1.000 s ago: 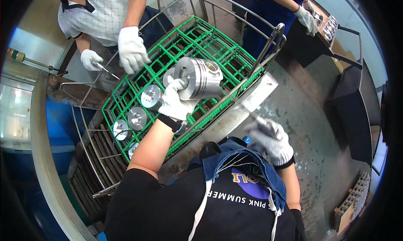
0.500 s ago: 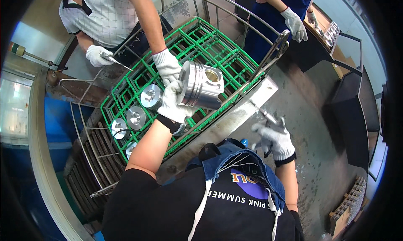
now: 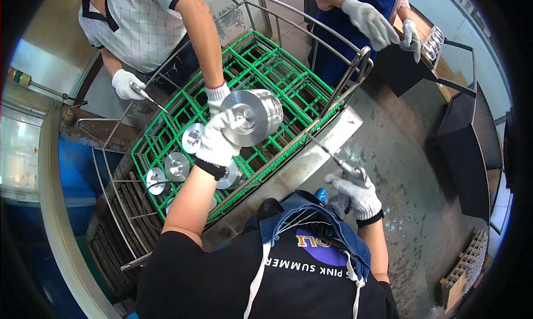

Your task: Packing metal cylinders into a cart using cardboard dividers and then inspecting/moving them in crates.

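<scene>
My left hand (image 3: 217,140), in a white glove, grips a shiny metal piston (image 3: 244,119) above a green wire rack (image 3: 272,69). The piston's round crown faces toward me. A co-worker's gloved hand (image 3: 217,97) is just behind the piston; whether it touches is hidden. My right hand (image 3: 360,199), also gloved, is closed round an air blow gun (image 3: 347,168), its thin nozzle pointing up-left toward the rack's near edge. Several other pistons (image 3: 177,167) stand in the left part of the rack, and one more (image 3: 229,176) sits below my left wrist.
A metal rail (image 3: 311,11) curves round the rack, with a pale ledge (image 3: 327,144) along its near side. The co-worker's other hand (image 3: 127,84) holds a second blow gun (image 3: 150,98). Another person's gloved hands (image 3: 371,26) are at the upper right.
The piston has turned from showing its grooved side and pin hole to showing its crown. My left hand shifted slightly left; my right hand moved a little left and down. The far person's hands came together.
</scene>
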`<state>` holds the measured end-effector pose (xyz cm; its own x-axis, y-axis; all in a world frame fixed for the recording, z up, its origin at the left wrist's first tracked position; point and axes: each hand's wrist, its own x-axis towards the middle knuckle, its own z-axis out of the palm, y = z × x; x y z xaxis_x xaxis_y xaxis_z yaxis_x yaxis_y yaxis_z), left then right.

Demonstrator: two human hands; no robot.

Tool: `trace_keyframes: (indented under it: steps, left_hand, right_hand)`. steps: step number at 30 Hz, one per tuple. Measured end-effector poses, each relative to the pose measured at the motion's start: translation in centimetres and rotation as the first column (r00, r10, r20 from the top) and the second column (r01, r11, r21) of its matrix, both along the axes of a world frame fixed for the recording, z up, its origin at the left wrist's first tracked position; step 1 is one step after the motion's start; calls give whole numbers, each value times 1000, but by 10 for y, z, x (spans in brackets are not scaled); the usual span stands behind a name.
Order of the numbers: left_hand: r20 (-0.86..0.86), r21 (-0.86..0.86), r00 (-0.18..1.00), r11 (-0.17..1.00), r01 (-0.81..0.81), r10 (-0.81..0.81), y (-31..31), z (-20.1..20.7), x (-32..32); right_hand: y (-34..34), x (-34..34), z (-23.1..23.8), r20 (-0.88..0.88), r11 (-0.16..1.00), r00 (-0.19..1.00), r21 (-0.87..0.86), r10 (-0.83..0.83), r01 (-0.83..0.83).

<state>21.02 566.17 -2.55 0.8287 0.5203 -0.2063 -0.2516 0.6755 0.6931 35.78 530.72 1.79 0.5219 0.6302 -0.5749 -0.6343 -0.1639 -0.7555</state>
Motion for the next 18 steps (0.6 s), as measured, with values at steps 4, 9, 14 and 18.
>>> trace_keyframes:
  steps: [4,9,14,18]
  left_hand:
    - [21,-112,999,993,48,-46,7,29,60]
    - [-60,197,993,977,-85,99,28,-19,139]
    - [-137,230,988,973,-35,68,31,-59,165]
    - [-295,264,944,962,-70,149,32,-72,139]
  right_hand:
    - [-10,3,27,273,894,853,-205,444,-399]
    - [-25,-6,-3,146,987,976,-35,161,-157]
    - [-41,-9,-27,196,997,980,-49,-45,56]
    - [-33,2,-20,248,941,939,-295,241,-163]
